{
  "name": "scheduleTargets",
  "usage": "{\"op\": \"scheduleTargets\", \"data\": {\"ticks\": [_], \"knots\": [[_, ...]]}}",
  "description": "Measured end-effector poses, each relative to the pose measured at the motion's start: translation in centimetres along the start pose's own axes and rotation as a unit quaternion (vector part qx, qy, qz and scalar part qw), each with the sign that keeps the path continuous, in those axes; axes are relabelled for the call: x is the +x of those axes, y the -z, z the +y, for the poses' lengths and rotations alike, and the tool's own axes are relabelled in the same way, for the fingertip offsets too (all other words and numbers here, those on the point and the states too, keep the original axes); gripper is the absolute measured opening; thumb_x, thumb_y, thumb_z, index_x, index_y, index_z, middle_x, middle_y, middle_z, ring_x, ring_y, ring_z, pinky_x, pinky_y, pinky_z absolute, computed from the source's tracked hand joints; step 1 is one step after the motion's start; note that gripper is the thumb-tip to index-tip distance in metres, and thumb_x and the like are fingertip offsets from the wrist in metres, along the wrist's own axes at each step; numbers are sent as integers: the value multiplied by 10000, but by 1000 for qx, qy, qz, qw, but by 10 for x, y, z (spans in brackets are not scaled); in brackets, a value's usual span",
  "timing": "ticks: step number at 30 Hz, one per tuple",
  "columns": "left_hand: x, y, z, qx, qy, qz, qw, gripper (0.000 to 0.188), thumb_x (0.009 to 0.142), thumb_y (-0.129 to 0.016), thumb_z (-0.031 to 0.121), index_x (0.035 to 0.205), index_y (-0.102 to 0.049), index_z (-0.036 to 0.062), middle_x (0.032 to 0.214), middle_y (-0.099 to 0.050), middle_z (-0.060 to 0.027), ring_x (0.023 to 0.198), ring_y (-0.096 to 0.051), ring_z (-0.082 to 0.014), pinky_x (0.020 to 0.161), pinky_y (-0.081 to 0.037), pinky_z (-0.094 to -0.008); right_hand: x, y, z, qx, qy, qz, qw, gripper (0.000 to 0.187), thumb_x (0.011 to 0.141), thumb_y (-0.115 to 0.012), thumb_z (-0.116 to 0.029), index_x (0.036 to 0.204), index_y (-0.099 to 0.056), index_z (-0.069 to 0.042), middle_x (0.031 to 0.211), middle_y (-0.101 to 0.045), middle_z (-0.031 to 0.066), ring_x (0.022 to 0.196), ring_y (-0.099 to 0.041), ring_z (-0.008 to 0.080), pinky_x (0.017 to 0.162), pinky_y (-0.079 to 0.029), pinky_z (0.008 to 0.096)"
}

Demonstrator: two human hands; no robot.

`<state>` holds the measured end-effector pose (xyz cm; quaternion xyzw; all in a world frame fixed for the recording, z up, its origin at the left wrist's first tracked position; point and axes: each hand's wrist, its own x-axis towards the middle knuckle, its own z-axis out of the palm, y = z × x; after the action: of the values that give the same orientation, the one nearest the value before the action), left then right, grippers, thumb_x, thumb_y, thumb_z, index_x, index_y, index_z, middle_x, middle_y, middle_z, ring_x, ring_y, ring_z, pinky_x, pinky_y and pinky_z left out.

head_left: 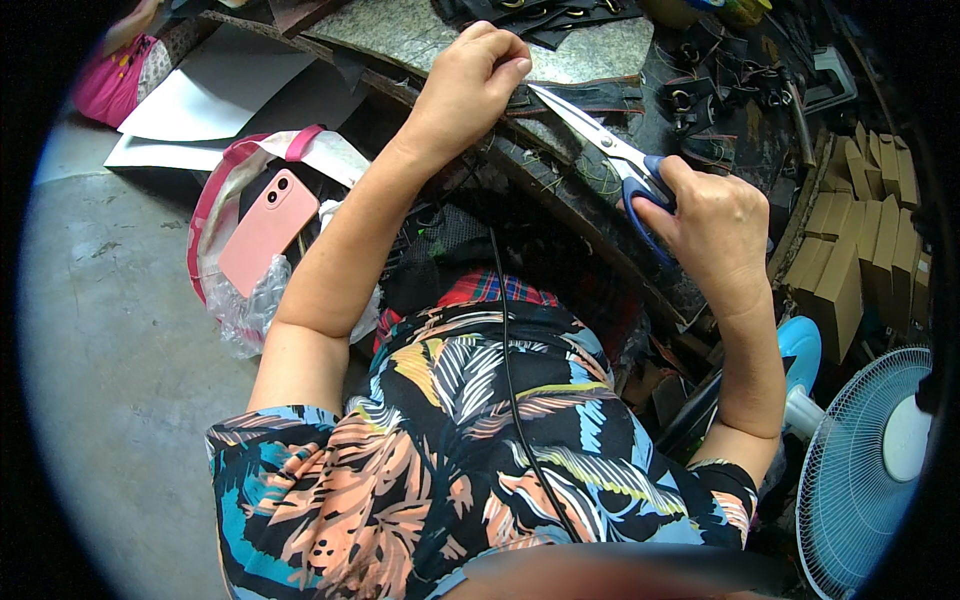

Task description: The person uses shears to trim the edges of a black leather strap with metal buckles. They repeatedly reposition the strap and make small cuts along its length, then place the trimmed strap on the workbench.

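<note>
In my right hand (718,225) is a pair of scissors (607,141) with blue handles, its blades looking nearly closed. They point up and left toward my other hand. My left hand (478,75) is closed in a pinch over the bench edge. What its fingers hold, if anything, is too small or hidden to make out. A black strap (590,97) with reddish edges lies on the bench just beyond the blades, its near end close to my left hand. Loose threads (545,175) hang about the bench edge below the scissors.
Black straps with metal rings (690,95) lie at the back right of the worktable (390,35). Cardboard boxes (830,270) and a blue fan (860,480) stand to the right. At left, a bag (205,225) holds a pink phone (268,232), near white sheets (215,90).
</note>
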<state>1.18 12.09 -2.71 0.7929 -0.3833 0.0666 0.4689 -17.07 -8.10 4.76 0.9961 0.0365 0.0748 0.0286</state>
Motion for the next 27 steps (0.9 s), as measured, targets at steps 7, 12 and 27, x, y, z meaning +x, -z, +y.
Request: {"op": "scheduleTargets", "data": {"ticks": [7,12,27], "knots": [[-16,22,13,198,-144,-79,966,178,827,-756,144,950,-700,29,988,-667,-77,884,-647,-273,790,-534,-360,-6,1,11,51,-38,8,998,297,754,-816,-338,865,-677,-99,698,-695,97,638,-696,272,588,-525,379],[-15,11,22,213,-182,-17,960,164,807,-752,124,948,-710,52,951,-678,-59,911,-642,-269,807,-545,-361,-9,0,10,60,-65,-28,996,322,752,-815,-362,882,-688,-96,715,-701,106,655,-703,279,606,-534,375],[-8,-4,9,193,-207,-51,958,90,897,-658,94,910,-609,20,891,-620,-126,868,-611,-337,774,-509,-401,-23,0,15,37,-59,-33,997,341,733,-813,-321,968,-687,-109,716,-683,88,679,-682,272,659,-524,378]]}}
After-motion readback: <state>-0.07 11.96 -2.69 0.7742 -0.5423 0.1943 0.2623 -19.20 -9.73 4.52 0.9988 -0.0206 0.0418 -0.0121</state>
